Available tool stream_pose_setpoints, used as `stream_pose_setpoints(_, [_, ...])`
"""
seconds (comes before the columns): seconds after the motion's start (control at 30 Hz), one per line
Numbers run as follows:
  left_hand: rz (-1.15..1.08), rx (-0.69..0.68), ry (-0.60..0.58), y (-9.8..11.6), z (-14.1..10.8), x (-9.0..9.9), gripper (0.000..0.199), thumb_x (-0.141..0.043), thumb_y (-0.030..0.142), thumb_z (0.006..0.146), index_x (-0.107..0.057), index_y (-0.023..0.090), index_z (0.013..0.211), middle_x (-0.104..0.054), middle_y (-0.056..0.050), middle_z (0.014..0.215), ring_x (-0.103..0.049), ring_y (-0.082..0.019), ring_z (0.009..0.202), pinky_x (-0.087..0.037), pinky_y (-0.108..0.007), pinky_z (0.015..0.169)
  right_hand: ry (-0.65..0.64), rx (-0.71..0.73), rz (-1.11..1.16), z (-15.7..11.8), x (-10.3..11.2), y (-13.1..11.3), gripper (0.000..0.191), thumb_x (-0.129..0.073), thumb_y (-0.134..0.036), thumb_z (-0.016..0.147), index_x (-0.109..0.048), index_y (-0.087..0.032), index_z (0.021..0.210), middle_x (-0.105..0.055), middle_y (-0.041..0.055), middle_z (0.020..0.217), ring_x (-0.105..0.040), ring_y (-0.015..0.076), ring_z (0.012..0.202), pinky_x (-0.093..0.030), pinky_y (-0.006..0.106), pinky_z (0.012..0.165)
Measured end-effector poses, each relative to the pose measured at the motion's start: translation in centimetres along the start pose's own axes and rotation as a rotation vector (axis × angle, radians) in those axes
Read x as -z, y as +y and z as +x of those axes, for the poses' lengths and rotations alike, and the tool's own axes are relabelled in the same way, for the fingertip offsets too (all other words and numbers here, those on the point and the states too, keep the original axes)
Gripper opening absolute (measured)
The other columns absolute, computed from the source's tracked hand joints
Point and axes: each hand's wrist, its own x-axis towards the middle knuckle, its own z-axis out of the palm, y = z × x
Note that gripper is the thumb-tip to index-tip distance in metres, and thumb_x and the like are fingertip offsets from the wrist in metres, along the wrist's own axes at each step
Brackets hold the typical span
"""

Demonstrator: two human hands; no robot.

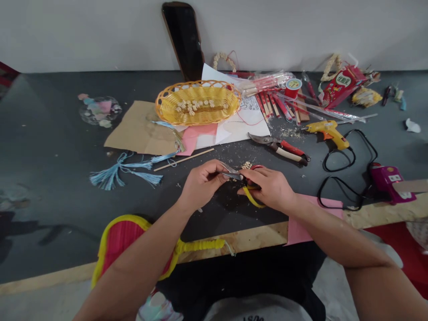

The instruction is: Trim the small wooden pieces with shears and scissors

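Note:
My right hand [272, 187] is wrapped round the handles of a pair of scissors [251, 198], one loop red and one yellow. The blades point left and are parted, with their tips at the fingers of my left hand [203, 183]. Thumb and forefinger of that hand pinch together at the blades; whatever is between them is too small to make out. Just beyond the scissors lies a small heap of pale bits [246, 165], with crumbs scattered around. A thin wooden stick [183, 159] rests on the dark table to the left of the heap.
Behind my hands stand a yellow woven basket [197, 117] with pale pieces and a leaning phone [184, 40]. Pruning shears [281, 148], a glue gun [329, 132] and its cord lie right. Blue tassels [115, 171] lie left; a red-and-yellow fan [122, 236] overhangs the front edge.

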Motion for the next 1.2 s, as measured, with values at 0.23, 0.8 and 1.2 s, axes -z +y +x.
stream_pose_setpoints(0.23, [0.020,0.049,0.031,0.18,-0.11,-0.07,0.008,-0.068,0.024,0.080,-0.071,0.017,0.076,-0.069,-0.005,0.083,-0.064,-0.016,0.078,-0.048,-0.028,0.072,0.040,0.004,-0.027,0.21,0.39,-0.32,0.039,-0.062,-0.048,0.091,-0.066,-0.018,0.116,-0.073,0.0086,0.098,-0.067,0.0214,0.091,-0.052,0.031,0.081])
stream_pose_setpoints(0.8, [0.045,-0.025,0.064,0.40,-0.33,-0.20,0.009,-0.068,0.023,0.080,-0.071,0.017,0.074,-0.070,-0.005,0.080,-0.065,-0.016,0.075,-0.051,-0.027,0.068,0.094,0.077,-0.225,-0.20,0.32,-0.51,0.036,-0.059,-0.045,0.095,-0.068,-0.017,0.115,-0.069,0.0034,0.078,-0.065,0.0167,0.071,-0.047,0.026,0.066])
stream_pose_setpoints(1.2, [0.099,0.063,0.049,0.78,-0.07,0.17,0.011,-0.066,0.027,0.082,-0.071,0.018,0.078,-0.072,-0.004,0.081,-0.065,-0.016,0.076,-0.051,-0.027,0.071,0.058,-0.087,0.127,0.33,0.87,-0.21,0.041,-0.064,-0.048,0.090,-0.063,-0.020,0.119,-0.071,0.0078,0.094,-0.066,0.0205,0.089,-0.052,0.031,0.082])
